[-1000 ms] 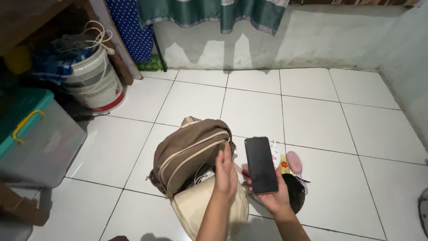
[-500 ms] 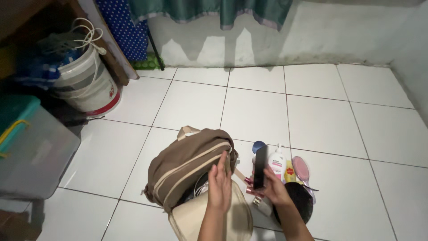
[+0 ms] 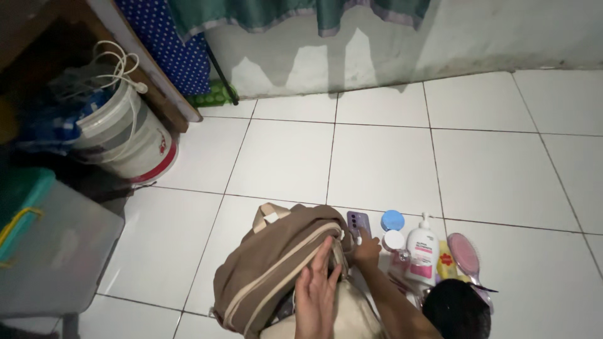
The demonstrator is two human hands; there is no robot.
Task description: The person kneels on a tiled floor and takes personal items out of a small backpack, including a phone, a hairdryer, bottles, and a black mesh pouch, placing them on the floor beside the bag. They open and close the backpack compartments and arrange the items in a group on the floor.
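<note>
A brown and beige backpack [image 3: 270,263] lies on the white tiled floor with its front pocket gaping. My left hand [image 3: 317,290] lies flat on the backpack beside the opening, fingers stretched, gripping nothing. My right hand [image 3: 366,251] holds a phone [image 3: 358,223] upright at the backpack's right edge, its purple back with the camera facing me. Right of the phone stand a blue-lidded jar [image 3: 393,220], a small white jar [image 3: 394,240] and a white pump bottle [image 3: 421,254]. A pink hairbrush [image 3: 465,251] lies beyond them.
A round black object [image 3: 455,309] sits near my right forearm, with a yellow packet [image 3: 446,260] next to it. At the left are a white bucket [image 3: 129,135] holding a coiled cable and a clear storage box [image 3: 53,251] with a teal lid. The wall [image 3: 389,44] runs behind.
My right hand turned the phone from screen-up to edge-on, then lowered it to the backpack's right edge. My left hand dropped flat onto the bag. The view tilted down, showing more toiletries.
</note>
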